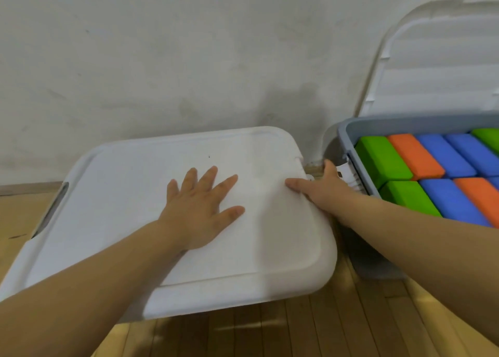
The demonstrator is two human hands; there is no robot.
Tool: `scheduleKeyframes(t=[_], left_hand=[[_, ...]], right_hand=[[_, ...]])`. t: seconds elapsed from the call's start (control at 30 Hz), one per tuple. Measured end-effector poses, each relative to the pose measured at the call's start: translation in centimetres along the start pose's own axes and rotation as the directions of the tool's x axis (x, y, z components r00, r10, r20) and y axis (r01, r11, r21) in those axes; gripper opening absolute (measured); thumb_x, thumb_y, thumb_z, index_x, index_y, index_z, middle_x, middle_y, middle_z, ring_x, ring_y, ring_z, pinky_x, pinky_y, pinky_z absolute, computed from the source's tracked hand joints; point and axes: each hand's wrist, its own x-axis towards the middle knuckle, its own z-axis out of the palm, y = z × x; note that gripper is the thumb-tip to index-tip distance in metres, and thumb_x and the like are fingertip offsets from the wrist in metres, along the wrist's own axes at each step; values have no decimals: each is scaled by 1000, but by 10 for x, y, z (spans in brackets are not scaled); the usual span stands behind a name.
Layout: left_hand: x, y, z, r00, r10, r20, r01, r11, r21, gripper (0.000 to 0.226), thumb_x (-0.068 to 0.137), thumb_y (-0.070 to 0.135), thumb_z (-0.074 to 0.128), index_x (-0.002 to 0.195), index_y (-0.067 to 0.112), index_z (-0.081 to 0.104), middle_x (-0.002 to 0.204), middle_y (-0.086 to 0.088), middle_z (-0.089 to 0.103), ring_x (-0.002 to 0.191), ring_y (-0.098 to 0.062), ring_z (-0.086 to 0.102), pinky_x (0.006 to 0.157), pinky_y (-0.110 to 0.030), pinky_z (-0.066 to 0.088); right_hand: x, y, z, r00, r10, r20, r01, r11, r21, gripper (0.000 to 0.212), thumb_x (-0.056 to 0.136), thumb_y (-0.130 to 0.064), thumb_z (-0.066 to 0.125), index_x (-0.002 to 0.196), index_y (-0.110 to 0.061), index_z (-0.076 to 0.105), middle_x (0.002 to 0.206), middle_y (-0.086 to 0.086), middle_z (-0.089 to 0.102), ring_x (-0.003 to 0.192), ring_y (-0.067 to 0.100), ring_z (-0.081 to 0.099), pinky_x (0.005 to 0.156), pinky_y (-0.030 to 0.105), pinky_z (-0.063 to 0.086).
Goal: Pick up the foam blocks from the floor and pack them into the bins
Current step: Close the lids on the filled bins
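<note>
L hand (201, 208) & R hand (321, 192) bare, forearms (108, 275) bare too, nails short.

I am looking into a likely home room: pale wooden floor (270, 329) meeting a scuffed white plaster wall (162, 60), grey plastic bin (405, 120) holding bright foam blocks (445, 154).

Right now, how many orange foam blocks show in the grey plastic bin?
2. The far-row orange foam block lies second from left; the near-row orange foam block at the right edge. Others may be hidden.
</note>
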Motion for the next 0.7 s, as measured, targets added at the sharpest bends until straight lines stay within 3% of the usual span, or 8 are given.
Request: scheduleKeyframes(t=[0.07, 0.13, 0.23, 0.3, 0.37, 0.43, 0.53, 0.7], left_hand=[[0, 0, 0, 1000, 3, -7, -3, 1000, 6, 78, 85, 87, 8, 155, 56, -9, 171, 8, -10, 156, -31, -13, 122, -61, -1], [-1, 0, 1, 1000, 2, -17, -2, 1000, 9, 78, 86, 86, 8, 155, 55, -7, 171, 8, -8, 156, -31, -12, 122, -61, -1], [-1, 0, 1, 1000, 5, -23, -5, 1000, 7, 78, 87, 86, 10, 156, 54, -6, 171, 7, -7, 156, -31, -11, 122, -61, 0], [-1, 0, 0, 1000, 9, -24, -9, 1000, 2, 78, 87, 86, 10, 156, 53, -5, 171, 7, -7, 156, -32, -11, 122, -61, -1], [-2, 0, -1, 1000, 12, -24, -12, 1000, -1, 79, 87, 86, 9, 157, 52, -5, 171, 6, -7, 156, -32, -11, 123, -61, -1], [-3, 0, -1, 1000, 16, -22, -16, 1000, 0, 78, 88, 85, 10, 157, 51, -4, 171, 6, -7, 156, -32, -12, 123, -61, -1], [-3, 1, -2, 1000, 21, -18, -21, 1000, 1, 78, 89, 84, 10, 158, 51, -4, 171, 5, -7, 156, -33, -12, 122, -62, -1], [-4, 0, -2, 1000, 28, -3, -28, 1000, 1, 79, 88, 84, 9, 158, 50, -6, 171, 4, -7, 156, -34, -13, 122, -63, -2]], right_hand=[[-5, 6, 2, 976, 155, 150, -183, 964, 195, 87, 72, -61, 83, 137, -17, 45, 125, 8, 66, 111, 33, 65, 100, 47, 50], [-9, 7, 4, 965, 181, 190, -226, 941, 253, 85, 60, -68, 86, 123, -15, 62, 103, 7, 75, 93, 31, 72, 92, 48, 57], [-10, 5, 6, 998, 52, -29, -49, 993, 105, 101, 50, -77, 81, 129, -18, 62, 112, 3, 71, 96, 29, 69, 90, 47, 58], [-19, -2, 5, 990, -104, -90, 103, 994, -19, 73, 71, -64, 79, 131, -26, 62, 111, -4, 68, 99, 24, 65, 90, 39, 54], [-25, -2, 5, 980, -190, -65, 189, 982, -29, 59, 87, -47, 74, 142, -34, 54, 112, -8, 62, 102, 20, 60, 90, 32, 47], [-27, 0, 8, 988, -155, -5, 155, 988, -2, 72, 90, -47, 69, 154, -42, 36, 130, -7, 58, 112, 22, 56, 101, 36, 45], [-27, 3, 9, 993, -104, 62, 109, 991, -73, 90, 85, -59, 66, 157, -53, 11, 154, -2, 45, 130, 31, 51, 113, 50, 40], [-36, -9, 2, 983, -132, 125, 166, 935, -314, 86, 99, -54, 54, 160, -44, -6, 163, 6, 34, 138, 33, 46, 113, 39, 35]])
